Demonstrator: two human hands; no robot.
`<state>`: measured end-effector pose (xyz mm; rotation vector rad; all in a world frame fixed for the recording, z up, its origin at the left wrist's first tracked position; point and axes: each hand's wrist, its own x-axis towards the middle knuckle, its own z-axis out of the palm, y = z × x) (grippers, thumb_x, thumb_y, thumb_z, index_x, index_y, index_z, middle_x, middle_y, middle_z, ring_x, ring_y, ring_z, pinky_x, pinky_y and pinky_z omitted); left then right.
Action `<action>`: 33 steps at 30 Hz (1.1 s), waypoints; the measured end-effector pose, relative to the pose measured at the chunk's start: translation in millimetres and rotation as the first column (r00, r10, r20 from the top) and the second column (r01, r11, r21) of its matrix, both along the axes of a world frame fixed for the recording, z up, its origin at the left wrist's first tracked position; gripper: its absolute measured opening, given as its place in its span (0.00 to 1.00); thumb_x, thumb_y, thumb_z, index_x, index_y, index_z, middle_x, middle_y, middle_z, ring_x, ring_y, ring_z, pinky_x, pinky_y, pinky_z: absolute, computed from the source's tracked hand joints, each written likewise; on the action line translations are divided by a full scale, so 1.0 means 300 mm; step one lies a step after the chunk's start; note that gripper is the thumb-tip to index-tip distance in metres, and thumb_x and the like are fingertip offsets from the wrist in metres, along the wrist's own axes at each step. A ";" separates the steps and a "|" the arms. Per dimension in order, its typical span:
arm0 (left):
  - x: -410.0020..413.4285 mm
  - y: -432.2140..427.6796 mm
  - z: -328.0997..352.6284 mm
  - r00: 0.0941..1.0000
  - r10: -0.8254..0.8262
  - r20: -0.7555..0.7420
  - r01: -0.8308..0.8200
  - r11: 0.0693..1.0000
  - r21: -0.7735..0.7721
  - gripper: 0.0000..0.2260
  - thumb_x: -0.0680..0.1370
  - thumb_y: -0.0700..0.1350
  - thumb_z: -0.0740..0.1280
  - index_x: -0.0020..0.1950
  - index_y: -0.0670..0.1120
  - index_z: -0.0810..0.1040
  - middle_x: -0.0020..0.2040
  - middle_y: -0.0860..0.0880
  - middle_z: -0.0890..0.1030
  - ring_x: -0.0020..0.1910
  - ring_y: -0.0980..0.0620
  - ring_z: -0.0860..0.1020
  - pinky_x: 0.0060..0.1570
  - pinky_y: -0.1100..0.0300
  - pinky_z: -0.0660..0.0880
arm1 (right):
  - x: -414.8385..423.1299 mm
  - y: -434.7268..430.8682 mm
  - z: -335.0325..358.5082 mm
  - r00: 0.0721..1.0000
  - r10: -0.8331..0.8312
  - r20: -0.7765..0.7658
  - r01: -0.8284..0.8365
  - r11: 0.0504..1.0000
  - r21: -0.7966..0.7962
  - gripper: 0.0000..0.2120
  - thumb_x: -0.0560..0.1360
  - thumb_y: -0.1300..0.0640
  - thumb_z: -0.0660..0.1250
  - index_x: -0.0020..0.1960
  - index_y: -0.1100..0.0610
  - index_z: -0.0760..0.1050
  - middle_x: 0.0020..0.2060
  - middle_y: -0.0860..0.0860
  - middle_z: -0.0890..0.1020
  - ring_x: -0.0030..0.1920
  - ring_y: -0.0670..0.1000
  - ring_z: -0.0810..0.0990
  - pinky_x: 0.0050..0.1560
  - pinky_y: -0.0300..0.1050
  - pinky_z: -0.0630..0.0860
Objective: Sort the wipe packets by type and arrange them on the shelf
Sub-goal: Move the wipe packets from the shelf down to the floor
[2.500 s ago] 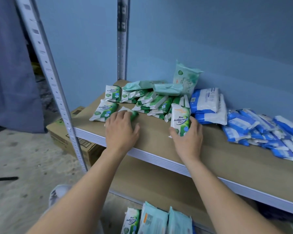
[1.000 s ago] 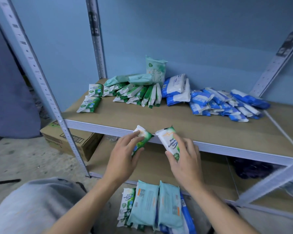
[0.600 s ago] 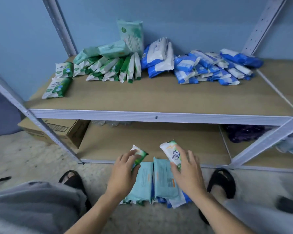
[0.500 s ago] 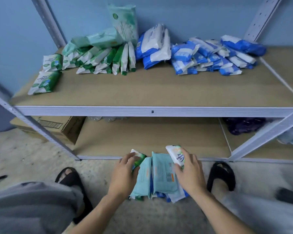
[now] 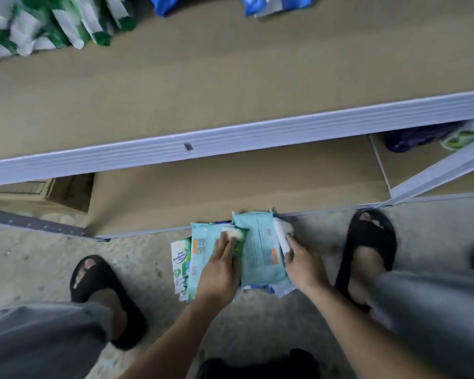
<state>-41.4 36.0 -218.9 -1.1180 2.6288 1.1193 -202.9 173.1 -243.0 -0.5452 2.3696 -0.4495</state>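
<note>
Left hand (image 5: 220, 269) grips a green packet (image 5: 237, 237) and right hand (image 5: 304, 265) a white packet (image 5: 282, 235), both against teal packets (image 5: 260, 250) piled on the floor (image 5: 39, 258) at 6 o'clock; the shelf (image 5: 230, 77) carries a green row (image 5: 52, 26) at 11 o'clock.

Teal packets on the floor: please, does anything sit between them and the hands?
Yes. The left hand holds a green packet against one teal packet; the right hand holds a white packet.

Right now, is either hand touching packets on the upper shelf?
No, the left hand, gripping a green packet, and the right hand, gripping a white packet, are down at the teal packets on the floor.
</note>
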 end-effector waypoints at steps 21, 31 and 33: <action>-0.019 -0.023 0.004 0.967 -0.071 0.245 0.070 0.997 0.010 0.27 0.83 0.52 0.60 0.81 0.55 0.56 0.82 0.55 0.48 0.80 0.50 0.55 0.75 0.52 0.63 | -0.095 0.045 -0.056 0.994 -0.051 0.098 0.050 0.999 0.016 0.23 0.80 0.52 0.59 0.75 0.47 0.67 0.62 0.54 0.81 0.58 0.57 0.79 0.53 0.47 0.78; 0.058 -0.054 0.254 0.950 -0.147 0.275 0.197 0.967 -0.163 0.21 0.82 0.52 0.62 0.74 0.49 0.70 0.73 0.51 0.72 0.72 0.48 0.68 0.67 0.56 0.68 | 0.028 -0.008 0.261 0.981 0.139 -0.138 -0.157 0.980 -0.125 0.13 0.80 0.52 0.62 0.62 0.52 0.78 0.57 0.53 0.82 0.59 0.57 0.77 0.54 0.49 0.75; 0.082 -0.068 0.308 0.950 -0.151 0.272 0.211 0.956 -0.206 0.21 0.82 0.53 0.62 0.74 0.50 0.70 0.74 0.52 0.71 0.73 0.49 0.67 0.67 0.56 0.68 | 0.052 -0.023 0.333 0.965 0.184 -0.184 -0.214 0.964 -0.158 0.13 0.80 0.53 0.61 0.63 0.53 0.78 0.60 0.53 0.80 0.60 0.56 0.76 0.57 0.49 0.74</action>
